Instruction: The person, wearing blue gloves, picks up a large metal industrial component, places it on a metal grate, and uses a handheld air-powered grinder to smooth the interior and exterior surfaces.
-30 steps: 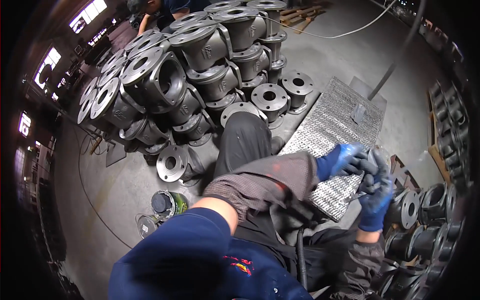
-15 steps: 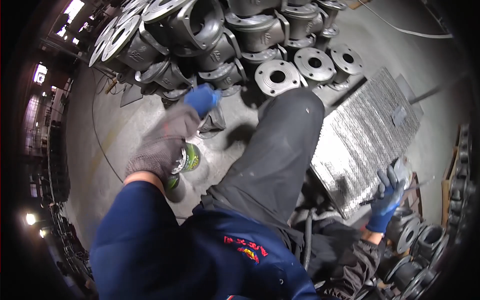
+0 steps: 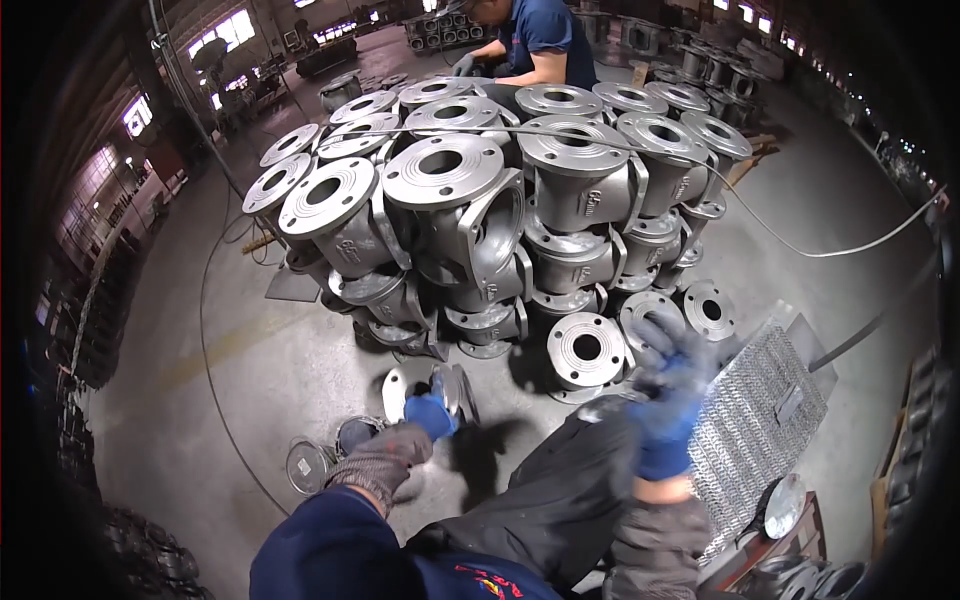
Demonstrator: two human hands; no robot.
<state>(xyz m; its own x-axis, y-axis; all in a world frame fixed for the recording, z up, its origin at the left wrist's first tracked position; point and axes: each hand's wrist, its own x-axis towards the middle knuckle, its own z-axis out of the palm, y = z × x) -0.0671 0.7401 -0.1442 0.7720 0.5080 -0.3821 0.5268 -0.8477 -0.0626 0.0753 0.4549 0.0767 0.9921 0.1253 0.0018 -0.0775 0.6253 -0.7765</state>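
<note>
A grey metal flanged valve body (image 3: 458,392) stands on the floor in front of the stacked castings. My left hand (image 3: 400,450), in a grey knit glove with blue coating, reaches to it, and its blue fingers close at the lower edge of the flange. Part of the grip is hidden by the glove. My right hand (image 3: 668,400), gloved in blue and grey, is raised over my right knee beside the silvery ribbed board (image 3: 760,430). Motion smears its fingers, and I cannot make out anything in them.
Stacked flanged valve bodies (image 3: 445,168) fill the middle, with a pale hose (image 3: 780,243) draped across. Two round tins (image 3: 311,465) stand left of my left hand. A co-worker (image 3: 550,45) bends behind the stack. A round metal disc (image 3: 785,505) is by the board's near end.
My view has tilted up, showing the stack's top and the co-worker. My left hand has come down to the valve body on the floor. My right hand has swung leftward from beyond the board.
</note>
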